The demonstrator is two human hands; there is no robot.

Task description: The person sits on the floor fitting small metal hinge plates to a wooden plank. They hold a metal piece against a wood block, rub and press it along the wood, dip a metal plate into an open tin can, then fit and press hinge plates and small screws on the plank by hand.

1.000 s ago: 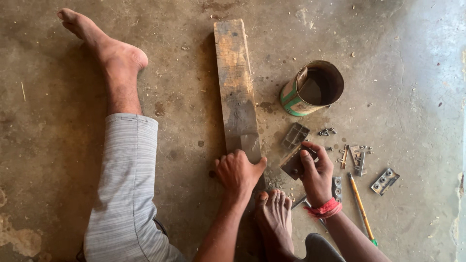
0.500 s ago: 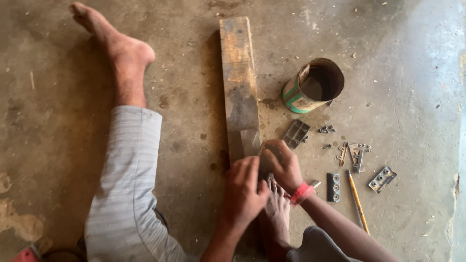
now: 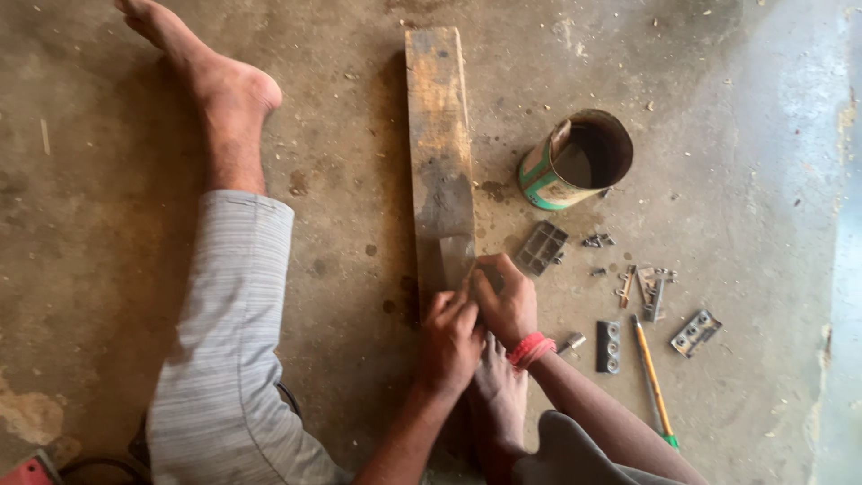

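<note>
1. Weathered wood is what I see under both hands: the near end of a long wooden plank (image 3: 439, 162) lying on the concrete floor (image 3: 736, 117).
2. My left hand (image 3: 449, 339) rests at the plank's near end, fingers curled together and pressed down; I cannot tell whether they pinch anything.
3. My right hand (image 3: 505, 295), with a red band (image 3: 530, 348) on its wrist, touches the left at about its 1 o'clock, fingers bent tight at the plank's edge; what it holds, if anything, is hidden.
4. A bare foot (image 3: 496, 395) sits just below both hands, at 6 o'clock.
5. From the hands, a dark metal hinge (image 3: 541, 247) lies near at 1 o'clock.
6. Further at 1 o'clock an open tin can (image 3: 575, 162) lies tilted, mouth facing up and right.
7. At 3 o'clock lie another hinge (image 3: 608, 346), small screws (image 3: 596, 241) and a further hinge (image 3: 695, 331).
8. A yellow pencil (image 3: 653, 382) lies at 4 o'clock.
9. At 10 o'clock my other leg, in grey striped trousers (image 3: 229, 332), stretches away from the plank.
</note>
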